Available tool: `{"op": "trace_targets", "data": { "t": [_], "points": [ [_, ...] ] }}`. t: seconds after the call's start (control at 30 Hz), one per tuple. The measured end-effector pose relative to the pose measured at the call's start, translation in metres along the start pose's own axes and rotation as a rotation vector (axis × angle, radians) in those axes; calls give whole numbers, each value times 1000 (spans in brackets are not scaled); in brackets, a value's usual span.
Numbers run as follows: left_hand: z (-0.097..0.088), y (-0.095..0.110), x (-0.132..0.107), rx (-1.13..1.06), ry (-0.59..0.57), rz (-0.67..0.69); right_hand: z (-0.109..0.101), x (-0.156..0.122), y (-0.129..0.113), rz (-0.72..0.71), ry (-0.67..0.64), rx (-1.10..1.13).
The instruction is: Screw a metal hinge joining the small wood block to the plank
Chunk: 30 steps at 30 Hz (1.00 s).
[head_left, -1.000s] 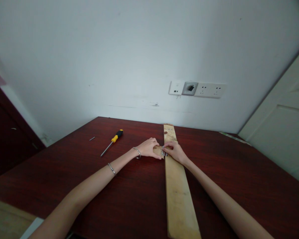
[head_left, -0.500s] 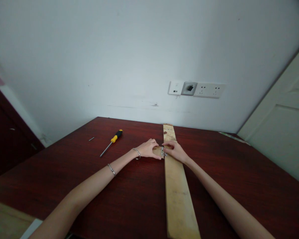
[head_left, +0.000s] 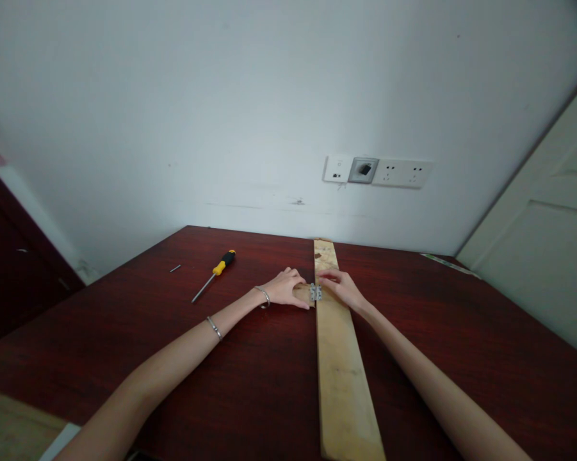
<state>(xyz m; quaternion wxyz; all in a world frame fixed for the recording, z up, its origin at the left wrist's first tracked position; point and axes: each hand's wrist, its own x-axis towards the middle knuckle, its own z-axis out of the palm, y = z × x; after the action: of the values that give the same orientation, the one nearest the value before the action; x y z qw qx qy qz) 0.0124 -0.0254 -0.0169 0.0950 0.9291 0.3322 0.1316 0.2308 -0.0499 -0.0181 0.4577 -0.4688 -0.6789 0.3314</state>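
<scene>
A metal hinge (head_left: 316, 292) lies across the joint between a small wooden block (head_left: 302, 293) and a long wooden plank (head_left: 344, 365). My left hand (head_left: 282, 287) grips the block from its left side, thumb at the near edge and fingers at the far edge. Over the plank, just right of the hinge, my right hand (head_left: 343, 288) has its fingers curved and apart, holding nothing visible. The hinge shows uncovered between the two hands.
A yellow-and-black screwdriver (head_left: 216, 272) lies on the dark red table (head_left: 250, 384), left of my hands. Further left is a small metal rod (head_left: 175, 268). Behind the table rises a white wall with sockets (head_left: 379, 171); a thin strip (head_left: 450, 264) lies at the back right.
My right hand has drawn back slightly to the right from the hinge, leaving it uncovered. My left hand stays on the block.
</scene>
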Motion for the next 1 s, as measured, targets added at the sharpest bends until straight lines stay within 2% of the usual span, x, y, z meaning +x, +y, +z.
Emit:
{"op": "trace_targets", "data": {
  "t": [0.13,0.23,0.37,0.47,0.53,0.6,0.67,0.77,0.9,1.0],
  "points": [
    [0,0,0,3,-8,-13,0,1,2,5,10,-6],
    [-7,-2,0,-14,28,-5,1,1,3,8,16,-19],
    [-34,-13,-6,-45,209,-4,1,0,4,9,29,-30],
    [-62,-37,-20,-12,327,-69,1,0,3,9,34,-32],
    [-81,-62,-36,49,367,-185,0,0,3,8,30,-42],
    [-101,-92,-58,120,359,-357,0,-1,3,3,24,-57],
    [-119,-122,-85,209,284,-591,0,-1,3,-1,19,-67],
    [-139,-160,-131,249,217,-783,0,-2,1,-7,15,-70],
    [-152,-187,-184,298,136,-973,0,-2,-1,0,11,-75],
    [-153,-197,-208,291,65,-1033,0,-2,-2,3,6,-76]
  ]
}}
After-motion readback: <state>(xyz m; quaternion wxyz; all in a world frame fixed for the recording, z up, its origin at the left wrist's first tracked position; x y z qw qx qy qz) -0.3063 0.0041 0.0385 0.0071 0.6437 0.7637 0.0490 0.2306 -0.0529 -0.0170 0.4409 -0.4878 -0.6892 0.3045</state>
